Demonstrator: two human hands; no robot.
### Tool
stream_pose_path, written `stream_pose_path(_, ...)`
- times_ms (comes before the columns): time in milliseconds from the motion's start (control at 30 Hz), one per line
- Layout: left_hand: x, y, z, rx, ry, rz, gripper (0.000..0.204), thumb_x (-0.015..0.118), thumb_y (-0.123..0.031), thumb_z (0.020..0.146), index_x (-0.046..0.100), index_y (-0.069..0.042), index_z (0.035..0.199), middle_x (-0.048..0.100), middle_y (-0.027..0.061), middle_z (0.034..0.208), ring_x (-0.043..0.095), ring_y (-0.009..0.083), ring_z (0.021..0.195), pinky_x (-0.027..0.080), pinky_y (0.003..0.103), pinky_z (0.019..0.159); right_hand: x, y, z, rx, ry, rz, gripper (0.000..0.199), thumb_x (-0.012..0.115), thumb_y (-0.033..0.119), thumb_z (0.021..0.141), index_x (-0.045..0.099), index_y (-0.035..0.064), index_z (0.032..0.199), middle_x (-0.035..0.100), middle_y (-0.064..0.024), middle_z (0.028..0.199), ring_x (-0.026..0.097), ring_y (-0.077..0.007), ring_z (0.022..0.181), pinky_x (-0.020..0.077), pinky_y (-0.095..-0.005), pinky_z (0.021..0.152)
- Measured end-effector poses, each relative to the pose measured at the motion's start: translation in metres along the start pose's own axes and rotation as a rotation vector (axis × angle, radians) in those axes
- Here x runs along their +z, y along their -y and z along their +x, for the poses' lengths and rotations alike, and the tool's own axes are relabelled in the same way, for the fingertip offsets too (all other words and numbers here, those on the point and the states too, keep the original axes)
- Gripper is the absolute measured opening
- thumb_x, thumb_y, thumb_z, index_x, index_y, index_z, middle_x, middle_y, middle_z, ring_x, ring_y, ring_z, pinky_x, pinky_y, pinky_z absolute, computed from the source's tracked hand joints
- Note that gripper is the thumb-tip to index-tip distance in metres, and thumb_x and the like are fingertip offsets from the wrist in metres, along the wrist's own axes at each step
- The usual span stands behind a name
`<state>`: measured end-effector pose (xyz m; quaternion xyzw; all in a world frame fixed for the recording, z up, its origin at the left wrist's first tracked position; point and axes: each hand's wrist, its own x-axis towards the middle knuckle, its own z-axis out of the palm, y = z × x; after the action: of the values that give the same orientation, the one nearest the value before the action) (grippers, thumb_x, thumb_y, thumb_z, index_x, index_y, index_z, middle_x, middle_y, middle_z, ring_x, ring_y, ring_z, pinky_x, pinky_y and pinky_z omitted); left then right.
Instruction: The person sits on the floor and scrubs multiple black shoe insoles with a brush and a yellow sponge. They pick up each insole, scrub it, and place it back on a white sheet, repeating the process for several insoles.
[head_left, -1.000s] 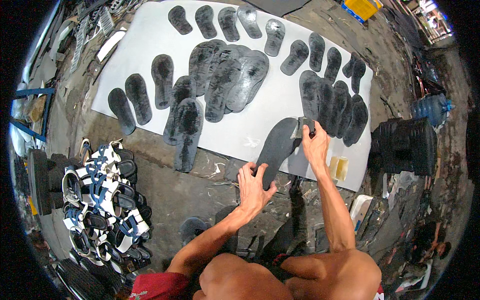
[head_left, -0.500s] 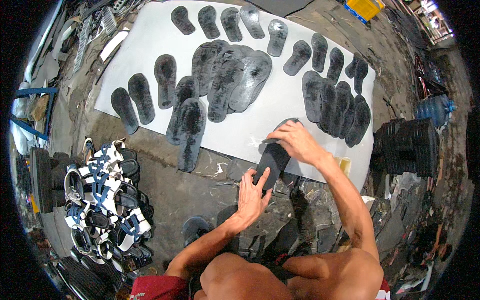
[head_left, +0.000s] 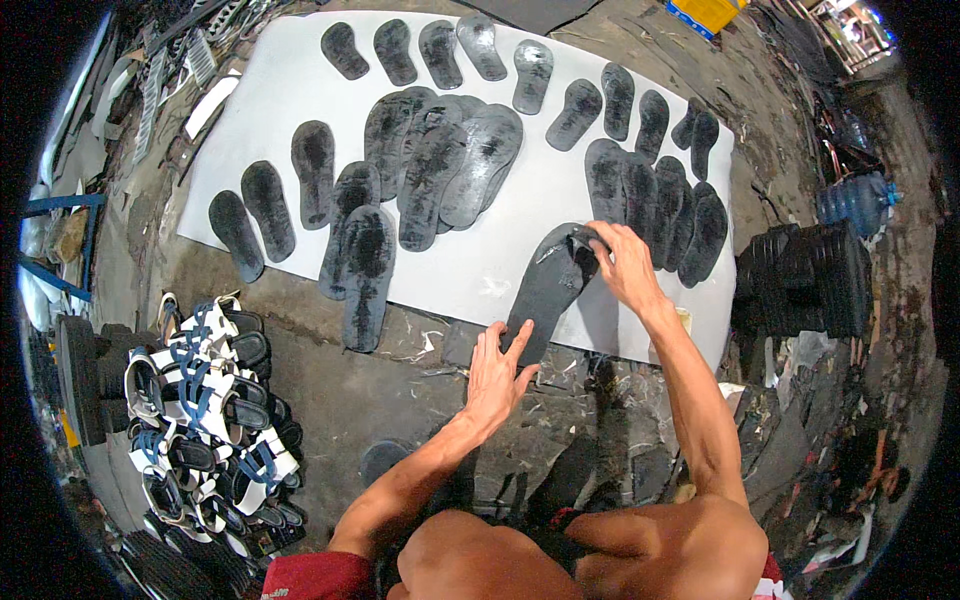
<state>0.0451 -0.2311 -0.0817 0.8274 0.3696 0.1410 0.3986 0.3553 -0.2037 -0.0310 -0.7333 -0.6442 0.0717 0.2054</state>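
A dark shoe sole (head_left: 540, 295) lies slantwise over the near edge of a white sheet (head_left: 450, 290). My left hand (head_left: 492, 385) grips its heel end, a finger on top and the thumb at the edge. At the toe end, the fingers of my right hand (head_left: 628, 270) are bent together around a small dark piece (head_left: 582, 252), whose kind I cannot make out. A shiny wet-looking streak shows on the toe beside it. Overlapping soles (head_left: 432, 185) lie farther up the sheet, with another cluster (head_left: 655, 200) to the right.
White, blue and black sandals (head_left: 215, 420) are heaped on the floor at left. Stacked black soles (head_left: 805, 280) stand right of the sheet, near a blue plastic bottle (head_left: 855, 203). A yellow and blue box (head_left: 708, 15) sits at the far right.
My right hand has moved right, off the middle of the sole's toe to its right edge, uncovering the shiny streak. My left hand stays at the heel. The whole view has shifted slightly.
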Motion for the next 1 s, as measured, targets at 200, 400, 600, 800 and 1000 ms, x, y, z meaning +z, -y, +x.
stream_pose_path(200,-0.019,0.007,-0.012,-0.032,-0.065,-0.088,0.074,0.076,-0.002,0.089,0.058,-0.006,0.161,0.058,0.0227,0.154,0.055,0.0420,0.137,0.045,0.053,0.118,0.035,0.060,-0.072,-0.044,0.092,0.021,0.043,0.069,-0.001,0.093,0.072,0.0046,0.136,0.071,-0.0219,0.108,0.069,-0.0427,0.100,0.0578,-0.0506,0.091)
stream_pose_path(400,-0.027,0.029,-0.005,0.010,-0.040,-0.160,0.070,0.071,0.002,0.086,0.062,-0.007,0.155,0.059,0.0234,0.143,0.055,0.0426,0.133,0.046,0.051,0.116,0.026,0.134,-0.147,0.045,0.085,0.254,0.043,0.078,0.000,0.092,0.075,0.0042,0.135,0.077,-0.0199,0.113,0.073,-0.0388,0.107,0.0590,-0.0495,0.098)
stream_pose_path(600,0.001,0.003,-0.009,-0.073,-0.114,0.036,0.088,0.094,-0.026,0.082,0.056,-0.009,0.160,0.058,0.0180,0.135,0.055,0.0373,0.122,0.047,0.052,0.105,0.021,0.059,-0.025,0.370,-0.016,0.105,0.033,0.064,0.013,0.106,0.071,-0.0021,0.135,0.077,-0.0295,0.118,0.072,-0.0514,0.109,0.0566,-0.0577,0.096)
stream_pose_path(800,0.012,-0.002,-0.007,-0.080,-0.218,0.027,0.084,0.092,-0.022,0.083,0.057,-0.004,0.158,0.058,0.0181,0.134,0.054,0.0378,0.120,0.045,0.052,0.103,0.041,0.074,-0.007,-0.270,0.271,0.100,0.040,0.070,0.002,0.094,0.077,0.0143,0.132,0.074,-0.0189,0.115,0.066,-0.0408,0.110,0.0541,-0.0506,0.100)
stream_pose_path(1000,0.002,0.001,0.005,-0.076,-0.182,-0.055,0.076,0.088,-0.017,0.085,0.059,-0.003,0.154,0.060,0.0199,0.135,0.055,0.0404,0.125,0.047,0.051,0.106,0.024,0.031,0.010,0.024,-0.067,-0.030,0.041,0.071,-0.001,0.094,0.074,0.0091,0.133,0.072,-0.0191,0.107,0.067,-0.0423,0.102,0.0542,-0.0538,0.093)
